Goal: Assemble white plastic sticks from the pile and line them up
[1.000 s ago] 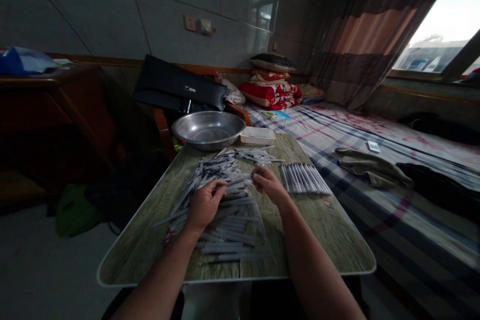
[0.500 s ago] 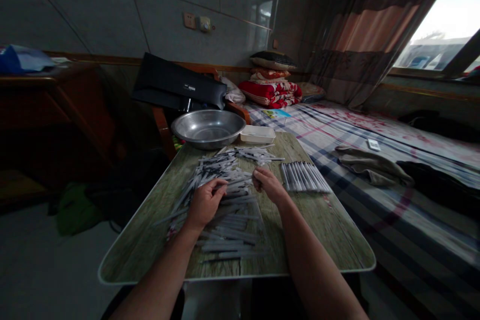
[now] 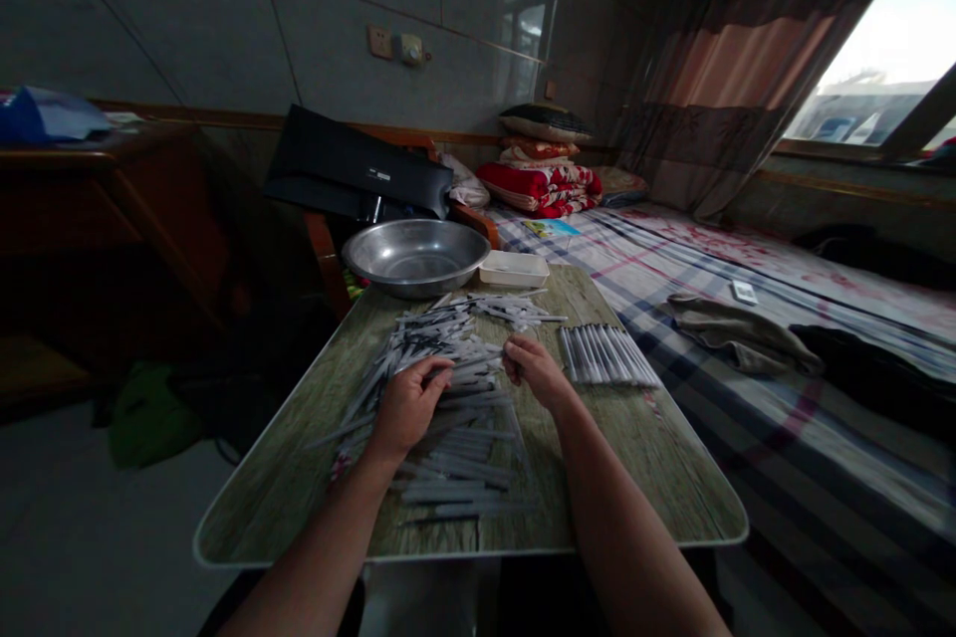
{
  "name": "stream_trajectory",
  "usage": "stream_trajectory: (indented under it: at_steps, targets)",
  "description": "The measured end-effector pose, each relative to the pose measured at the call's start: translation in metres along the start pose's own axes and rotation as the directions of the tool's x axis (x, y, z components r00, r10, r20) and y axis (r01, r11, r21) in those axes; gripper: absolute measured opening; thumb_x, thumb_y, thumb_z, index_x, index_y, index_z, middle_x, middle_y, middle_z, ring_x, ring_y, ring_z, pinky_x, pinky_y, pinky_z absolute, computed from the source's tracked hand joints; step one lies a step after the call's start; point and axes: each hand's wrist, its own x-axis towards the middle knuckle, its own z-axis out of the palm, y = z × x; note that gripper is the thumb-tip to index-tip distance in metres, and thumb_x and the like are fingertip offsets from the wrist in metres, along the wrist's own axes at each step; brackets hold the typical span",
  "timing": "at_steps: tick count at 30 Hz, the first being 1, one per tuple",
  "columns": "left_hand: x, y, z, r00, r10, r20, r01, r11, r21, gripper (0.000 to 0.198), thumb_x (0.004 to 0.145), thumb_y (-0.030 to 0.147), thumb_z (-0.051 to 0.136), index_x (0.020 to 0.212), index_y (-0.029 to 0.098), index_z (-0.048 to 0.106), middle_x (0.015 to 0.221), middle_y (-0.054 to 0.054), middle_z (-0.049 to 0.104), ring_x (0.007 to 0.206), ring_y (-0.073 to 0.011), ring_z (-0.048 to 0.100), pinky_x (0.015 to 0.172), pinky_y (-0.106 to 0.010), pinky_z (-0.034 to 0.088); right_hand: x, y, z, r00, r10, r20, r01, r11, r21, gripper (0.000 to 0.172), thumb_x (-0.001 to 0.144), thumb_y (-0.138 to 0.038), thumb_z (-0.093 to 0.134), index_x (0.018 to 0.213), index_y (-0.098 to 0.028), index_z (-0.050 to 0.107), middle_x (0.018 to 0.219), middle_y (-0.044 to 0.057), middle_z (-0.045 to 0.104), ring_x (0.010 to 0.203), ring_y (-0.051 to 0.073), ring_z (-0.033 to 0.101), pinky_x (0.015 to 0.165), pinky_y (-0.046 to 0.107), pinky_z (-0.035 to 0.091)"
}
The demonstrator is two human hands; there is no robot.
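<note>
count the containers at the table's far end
2: a metal basin at left and a cream tray just right of it, both beyond the loose pale tubes. Others could be hidden behind the basin.

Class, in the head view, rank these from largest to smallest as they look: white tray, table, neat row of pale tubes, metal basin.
1. Table
2. Metal basin
3. Neat row of pale tubes
4. White tray

The row lies nearer the camera than the tray, so true sizes are unsure.

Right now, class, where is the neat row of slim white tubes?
In the head view, the neat row of slim white tubes lies on the right side of the wood-grained table, just right of the bare right hand.
</note>
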Motion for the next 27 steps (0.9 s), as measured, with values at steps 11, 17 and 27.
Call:
stream_trajectory:
  at_steps: [11,17,27]
  targets:
    - [0.003,0.000,0.003,0.942,-0.330,-0.062,0.198,0.694,-0.692,0.029,0.061,0.031,0.080,0.083,0.018,0.066,0.058,0.006,0.056,0.051,-0.0076,0.050,0.050,-0.018,0.041,-0.003,0.000,0.008,0.988,0.036,0.153,-0.039,0.999,0.017,0.037,0.078,-0.053,0.059,0.066,-0.019,0.050,0.055,-0.003,0.052,0.044,0.009,0.043,0.042,0.021,0.032]
    - [0.009,-0.001,0.000,0.895,-0.444,-0.041,0.157,0.400,-0.903,0.029,0.064,0.035,0.080,0.081,0.017,0.064,0.076,0.002,0.065,0.067,-0.0100,0.061,0.060,-0.022,0.054,0.007,0.011,-0.009,0.957,-0.190,-0.221,0.039,0.835,-0.549,0.015,0.080,-0.032,0.054,0.076,-0.018,0.059,0.069,0.001,0.060,0.062,0.013,0.052,0.060,0.024,0.039]
    - [0.001,0.006,0.008,0.918,-0.377,0.122,0.286,0.415,-0.864,0.026,0.077,0.038,0.067,0.091,0.017,0.060,0.068,0.002,0.061,0.061,-0.0124,0.064,0.060,-0.026,0.054,0.007,0.019,-0.005,0.992,-0.109,-0.070,-0.026,0.363,-0.932,0.011,0.077,-0.020,0.061,0.082,-0.019,0.071,0.088,0.009,0.065,0.086,0.020,0.058,0.076,0.027,0.040]
